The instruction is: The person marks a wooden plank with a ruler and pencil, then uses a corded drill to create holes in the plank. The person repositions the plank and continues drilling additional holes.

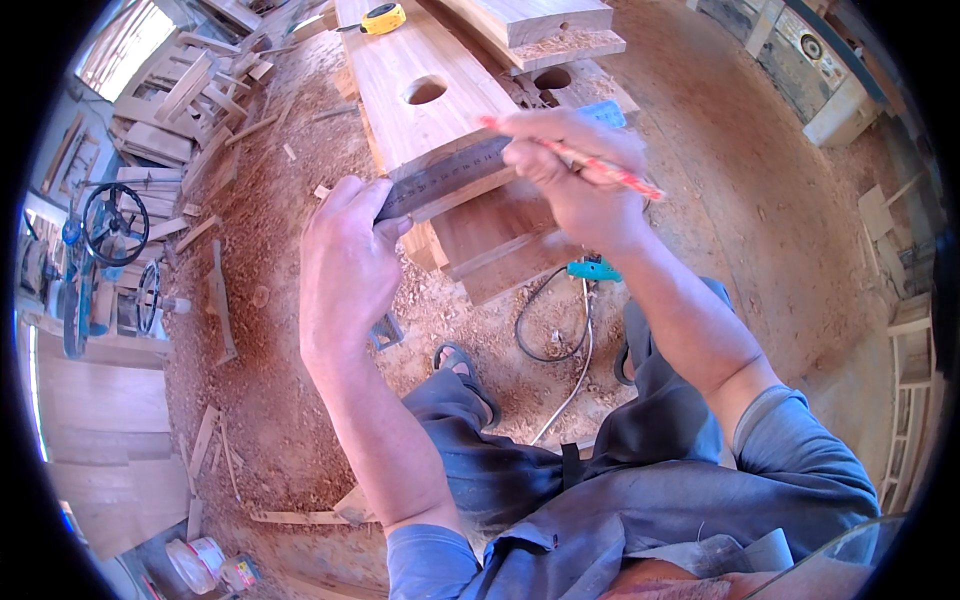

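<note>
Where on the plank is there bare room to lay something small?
The plank shows bare wood between the yellow tape measure and the hole, and again between the hole and the dark ruler. The near end is crowded: the left hand grips the ruler's left end; the right hand, holding a pencil, is at its right.

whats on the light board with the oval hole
A yellow tape measure lies on the board; a dark ruler crosses its near end. Wood they cover is hidden.
</note>
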Tool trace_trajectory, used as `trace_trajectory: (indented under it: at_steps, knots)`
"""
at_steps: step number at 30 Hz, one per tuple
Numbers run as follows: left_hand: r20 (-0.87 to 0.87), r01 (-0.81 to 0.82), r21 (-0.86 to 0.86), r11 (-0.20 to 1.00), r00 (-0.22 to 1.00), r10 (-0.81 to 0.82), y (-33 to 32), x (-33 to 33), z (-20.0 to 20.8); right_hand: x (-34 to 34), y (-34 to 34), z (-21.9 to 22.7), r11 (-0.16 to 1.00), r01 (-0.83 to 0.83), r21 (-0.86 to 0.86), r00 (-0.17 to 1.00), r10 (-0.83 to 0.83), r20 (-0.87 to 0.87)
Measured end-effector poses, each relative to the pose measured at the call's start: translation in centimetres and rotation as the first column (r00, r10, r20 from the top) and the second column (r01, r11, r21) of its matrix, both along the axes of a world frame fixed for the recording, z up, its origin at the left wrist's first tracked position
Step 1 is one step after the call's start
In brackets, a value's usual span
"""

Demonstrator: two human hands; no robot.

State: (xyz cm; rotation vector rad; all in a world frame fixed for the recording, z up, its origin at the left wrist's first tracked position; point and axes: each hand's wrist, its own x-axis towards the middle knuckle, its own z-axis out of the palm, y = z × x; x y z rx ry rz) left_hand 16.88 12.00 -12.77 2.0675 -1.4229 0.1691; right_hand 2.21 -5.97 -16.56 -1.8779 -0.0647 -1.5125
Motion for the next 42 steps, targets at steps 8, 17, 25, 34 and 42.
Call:
trace_trajectory:
  at_steps: [8, 17, 25, 34, 42]
  knots:
    - [-0.058, -0.003, 0.009, 1.000, 0.998, 0.003, 0.0, 0.0, 0.2, -2.6, -4.1, -1.0, 0.935, 0.354, -0.024, 0.935, -0.354, 0.002]
    - [-0.036, 0.020, 0.011, 1.000, 0.999, -0.020, -0.1, 0.2, 0.0, -3.7, -6.3, -2.6, 0.932, 0.363, -0.011, 0.925, -0.361, -0.119]
    - [-0.022, 0.023, 0.050, 0.998, 1.000, -0.021, 0.0, 0.3, 0.1, -3.6, -6.4, -2.8, 0.949, 0.315, 0.013, 0.946, -0.312, -0.086]
    - [-0.029, 0.029, 0.026, 0.999, 0.999, -0.029, -0.1, 0.3, -0.1, -3.6, -6.4, -2.9, 0.955, 0.295, 0.042, 0.954, -0.291, -0.076]
    - [-0.028, 0.023, 0.029, 0.999, 0.999, -0.022, -0.1, 0.3, 0.0, -3.7, -6.5, -2.9, 0.945, 0.326, -0.006, 0.942, -0.326, -0.077]
